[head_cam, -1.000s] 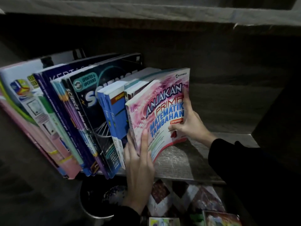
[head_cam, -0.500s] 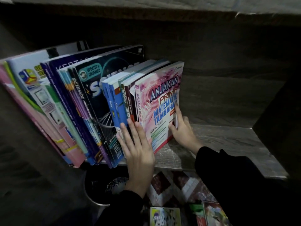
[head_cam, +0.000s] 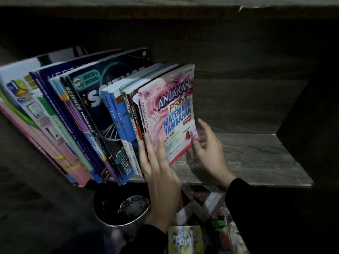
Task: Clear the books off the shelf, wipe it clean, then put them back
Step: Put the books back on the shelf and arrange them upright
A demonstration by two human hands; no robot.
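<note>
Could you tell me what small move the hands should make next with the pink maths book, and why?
Probably press the pink maths book flat against the row with the right hand. It stands last in a row of books leaning left, the left hand lies straight-fingered on the spines, and only bare shelf lies to its right, so nothing props it.

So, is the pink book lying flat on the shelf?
No, the pink book stands on the shelf, leaning left against the other books.
</note>
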